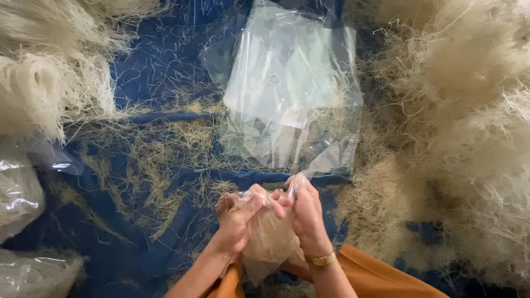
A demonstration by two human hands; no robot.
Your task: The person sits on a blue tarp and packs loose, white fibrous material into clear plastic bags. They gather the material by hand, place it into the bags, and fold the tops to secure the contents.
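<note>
**Both hands pinch a filled clear bag at its mouth**

The left hand (236,218) and right hand (305,212) meet low in the middle of the view, each grip pressed together on the top of a small clear plastic bag of pale dried noodle strands (269,238). The bag hangs between the wrists, above orange cloth (381,278) at the bottom edge. A gold watch (322,259) circles the right wrist.

Just beyond the hands lies a stack of empty clear plastic bags (292,94), flat and rectangular, on a dark blue tarp (160,60) strewn with loose strands. At the left edge, partly cut off, sit more filled clear bags (19,193), glossy and rounded. A large heap of loose noodle strands (464,138) fills the right side, and another heap (44,77) the upper left; both run out of view.

Whether the bag's mouth is twisted or merely gathered is hidden by the fingers. No label can be made out on any bag.
</note>
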